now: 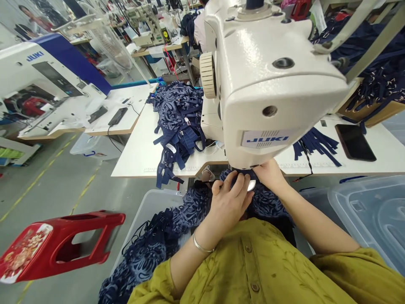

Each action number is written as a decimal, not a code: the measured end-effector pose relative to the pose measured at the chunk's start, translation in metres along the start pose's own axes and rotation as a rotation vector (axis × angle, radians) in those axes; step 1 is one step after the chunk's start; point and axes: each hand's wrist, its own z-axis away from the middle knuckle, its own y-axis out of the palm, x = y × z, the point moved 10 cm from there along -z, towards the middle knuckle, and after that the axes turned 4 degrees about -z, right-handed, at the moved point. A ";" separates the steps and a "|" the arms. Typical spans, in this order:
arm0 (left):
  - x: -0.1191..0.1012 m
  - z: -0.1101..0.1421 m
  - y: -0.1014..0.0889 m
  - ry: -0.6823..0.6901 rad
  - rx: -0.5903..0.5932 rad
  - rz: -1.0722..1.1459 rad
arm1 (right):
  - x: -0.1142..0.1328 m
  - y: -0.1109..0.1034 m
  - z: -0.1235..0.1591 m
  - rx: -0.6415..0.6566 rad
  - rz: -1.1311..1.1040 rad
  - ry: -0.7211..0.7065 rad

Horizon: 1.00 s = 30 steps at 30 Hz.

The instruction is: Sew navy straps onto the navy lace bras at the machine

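Under the head of the JUKI sewing machine [268, 109], navy patterned fabric [263, 198] of a garment is bunched at the table's front edge. My left hand [229, 198] lies over this fabric, fingers bent and gripping it. A shiny silver-white piece [251, 185] shows beside its fingers; I cannot make out what it is. Close on the right, my right hand [270, 175] pinches the fabric, its fingertips partly covered by the machine head. The needle area is hidden from above. More of the same navy garments [148, 253] hang down to my left into a clear bin [144, 209].
A pile of navy strapped garments [179, 114] lies left of the machine on the white table [136, 156]. Rightward are cut navy straps [316, 143], a black phone [356, 142] and a plastic bin [370, 211]. A red stool [66, 245] stands on the floor at left.
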 end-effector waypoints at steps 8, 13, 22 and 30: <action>0.001 -0.002 0.000 -0.034 -0.018 0.007 | 0.000 0.001 -0.004 -0.027 -0.060 -0.076; 0.001 -0.002 0.001 -0.041 -0.002 0.013 | 0.002 0.000 -0.005 -0.026 -0.041 -0.084; 0.000 -0.002 0.000 -0.042 -0.008 -0.010 | 0.003 -0.001 -0.005 -0.041 -0.038 -0.106; 0.003 0.000 -0.002 -0.068 -0.044 -0.038 | 0.007 0.003 -0.004 -0.001 -0.013 -0.138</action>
